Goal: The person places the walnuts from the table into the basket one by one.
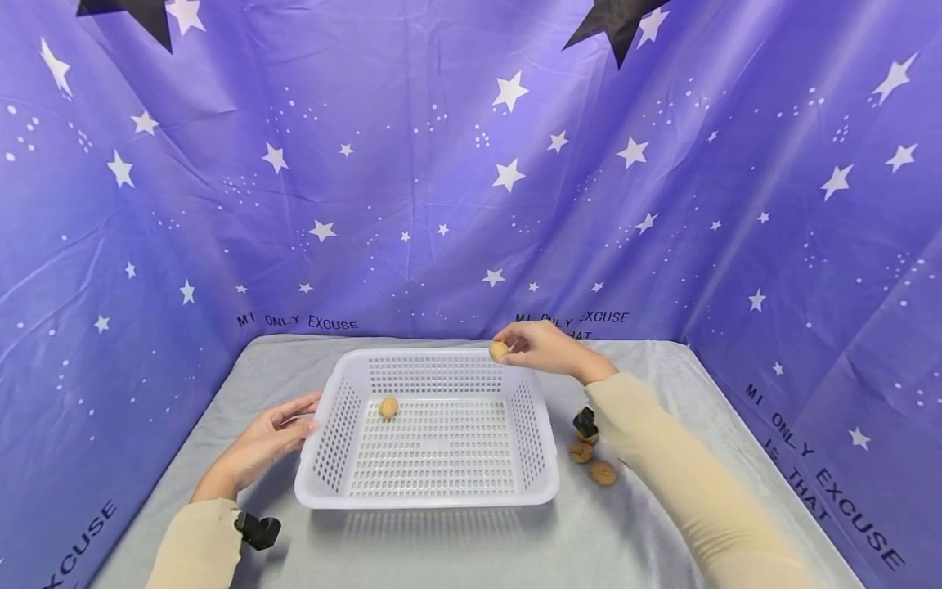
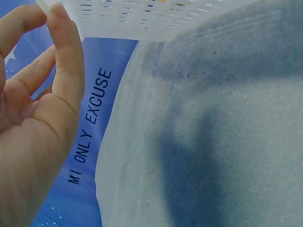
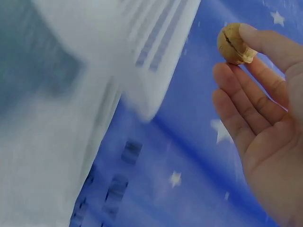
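Observation:
A white perforated basket (image 1: 324,478) stands on a grey cloth, with one walnut (image 1: 388,406) lying inside near its far left corner. My right hand (image 1: 540,348) hovers over the basket's far right corner and pinches a second walnut (image 1: 499,351) (image 3: 234,44) between thumb and fingertips. My left hand (image 1: 274,432) rests with relaxed fingers against the basket's left wall (image 2: 142,19); its thumb (image 2: 66,52) touches the rim.
Three walnuts (image 1: 591,462) lie on the grey cloth (image 1: 456,548) just right of the basket, beside my right sleeve. A purple star-printed backdrop (image 1: 441,164) closes in the back and both sides.

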The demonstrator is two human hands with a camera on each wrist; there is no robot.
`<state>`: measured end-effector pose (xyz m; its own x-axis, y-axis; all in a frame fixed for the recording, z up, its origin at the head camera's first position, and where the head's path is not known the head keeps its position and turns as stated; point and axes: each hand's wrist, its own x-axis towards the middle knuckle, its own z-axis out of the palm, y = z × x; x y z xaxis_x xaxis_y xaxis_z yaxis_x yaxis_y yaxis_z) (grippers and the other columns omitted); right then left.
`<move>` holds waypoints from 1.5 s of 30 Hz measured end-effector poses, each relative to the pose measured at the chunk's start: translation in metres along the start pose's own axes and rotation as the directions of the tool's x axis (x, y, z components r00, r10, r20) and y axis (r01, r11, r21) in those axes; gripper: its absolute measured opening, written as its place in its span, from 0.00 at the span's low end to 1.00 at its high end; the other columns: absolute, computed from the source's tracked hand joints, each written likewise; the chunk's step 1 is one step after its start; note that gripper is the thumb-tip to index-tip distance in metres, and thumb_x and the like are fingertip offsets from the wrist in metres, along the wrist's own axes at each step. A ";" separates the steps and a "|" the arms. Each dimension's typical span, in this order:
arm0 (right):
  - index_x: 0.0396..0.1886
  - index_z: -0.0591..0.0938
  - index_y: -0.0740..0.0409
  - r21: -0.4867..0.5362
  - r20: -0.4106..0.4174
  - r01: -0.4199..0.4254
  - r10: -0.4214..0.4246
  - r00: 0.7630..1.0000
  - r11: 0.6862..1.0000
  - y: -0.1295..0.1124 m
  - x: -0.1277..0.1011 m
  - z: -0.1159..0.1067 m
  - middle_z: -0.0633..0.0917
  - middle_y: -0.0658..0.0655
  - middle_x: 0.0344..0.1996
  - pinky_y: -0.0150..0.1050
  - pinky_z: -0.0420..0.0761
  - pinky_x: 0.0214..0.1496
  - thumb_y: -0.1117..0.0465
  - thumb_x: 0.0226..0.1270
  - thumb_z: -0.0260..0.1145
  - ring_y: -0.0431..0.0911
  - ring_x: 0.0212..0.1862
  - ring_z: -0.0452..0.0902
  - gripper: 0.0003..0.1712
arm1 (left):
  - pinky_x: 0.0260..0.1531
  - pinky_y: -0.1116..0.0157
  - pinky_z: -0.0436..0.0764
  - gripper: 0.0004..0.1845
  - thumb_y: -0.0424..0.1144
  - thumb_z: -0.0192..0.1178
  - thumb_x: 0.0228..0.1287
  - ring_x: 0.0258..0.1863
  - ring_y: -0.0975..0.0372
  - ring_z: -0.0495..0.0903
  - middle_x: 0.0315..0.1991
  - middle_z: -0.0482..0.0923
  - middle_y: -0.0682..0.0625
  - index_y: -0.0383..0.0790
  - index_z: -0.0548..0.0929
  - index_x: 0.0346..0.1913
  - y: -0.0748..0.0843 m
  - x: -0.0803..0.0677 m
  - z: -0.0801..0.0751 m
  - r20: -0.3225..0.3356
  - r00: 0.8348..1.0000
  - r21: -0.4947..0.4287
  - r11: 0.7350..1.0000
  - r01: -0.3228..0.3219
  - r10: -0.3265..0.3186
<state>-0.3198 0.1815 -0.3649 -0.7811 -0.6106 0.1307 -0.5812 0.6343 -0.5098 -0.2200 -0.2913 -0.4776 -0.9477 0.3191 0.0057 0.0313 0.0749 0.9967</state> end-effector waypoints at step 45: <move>0.56 0.83 0.55 0.043 0.131 -0.177 0.170 0.977 0.983 -0.042 0.078 0.166 0.87 0.53 0.46 0.36 0.82 0.52 0.49 0.64 0.73 0.44 0.47 0.82 0.24 | 0.53 0.65 0.81 0.34 0.31 0.59 0.73 0.53 0.62 0.80 0.65 0.70 0.35 0.27 0.57 0.76 0.000 0.000 0.002 -0.024 1.000 0.003 1.000 0.005 -0.005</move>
<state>-0.3187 0.0283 -0.4740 -0.8316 -0.5509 -0.0706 -0.4236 0.7114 -0.5608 -0.2191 -0.2892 -0.4775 -0.9552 0.2961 0.0023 0.0269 0.0793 0.9965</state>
